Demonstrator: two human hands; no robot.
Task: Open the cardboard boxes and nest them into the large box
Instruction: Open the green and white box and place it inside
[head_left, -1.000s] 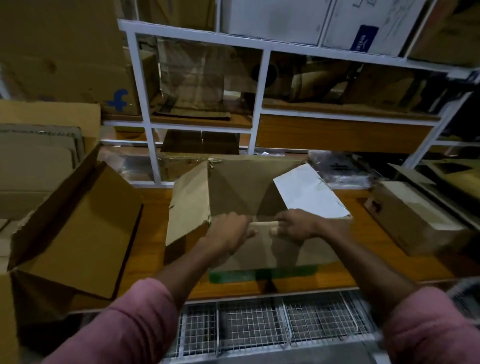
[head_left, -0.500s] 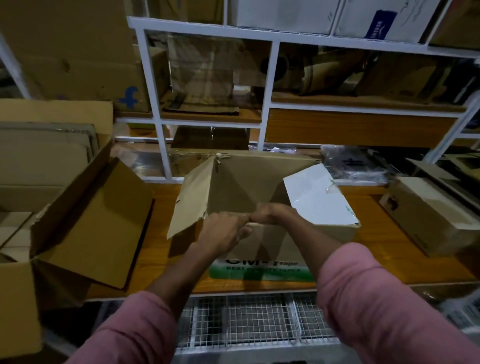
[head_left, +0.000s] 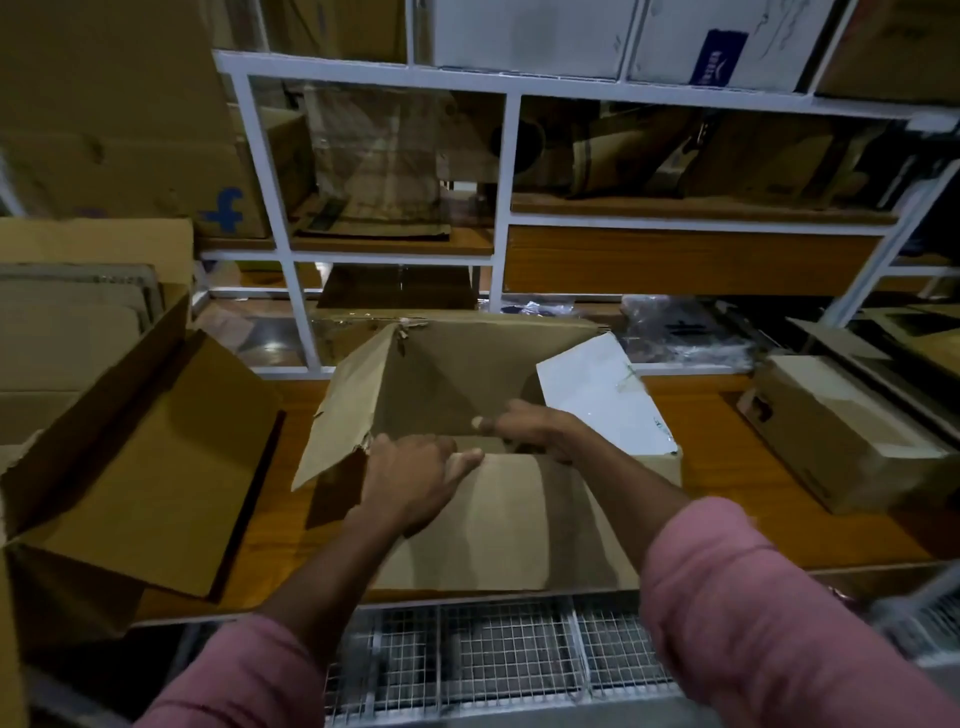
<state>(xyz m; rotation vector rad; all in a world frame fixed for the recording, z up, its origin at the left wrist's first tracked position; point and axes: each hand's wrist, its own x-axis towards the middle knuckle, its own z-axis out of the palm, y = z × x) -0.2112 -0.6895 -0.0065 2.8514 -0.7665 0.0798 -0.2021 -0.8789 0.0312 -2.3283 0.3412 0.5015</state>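
cardboard fills most of the view: an open box (head_left: 467, 395) sits on the wooden bench (head_left: 727, 431) straight ahead of both hands, its near flap (head_left: 519, 519) folded outward and down over the front wall toward the person. the left hand (head_left: 415, 478) lies on the top edge of that flap, fingers curled over it and thumb stretched along the fold. the right hand (head_left: 530, 428) is just beyond and right of the left one, reaching over the rim into the box with fingers bent; whether it grips anything cannot be told. just left of the left hand the box's side flap (head_left: 343, 405) stands up, torn along its lower edge. a white flap (head_left: 602, 400) slants up just right of the right hand. well left of the left hand a larger box (head_left: 145, 467) lies tipped on its side, its opening toward the person. well right of the right hand a closed small box (head_left: 841, 431) rests on the bench. beyond the hands stands a white shelf frame (head_left: 504, 208) stacked with more cardboard. pink sleeves (head_left: 769, 623) cover both forearms, and a wire grid (head_left: 509, 654) runs below the bench edge under the hands.
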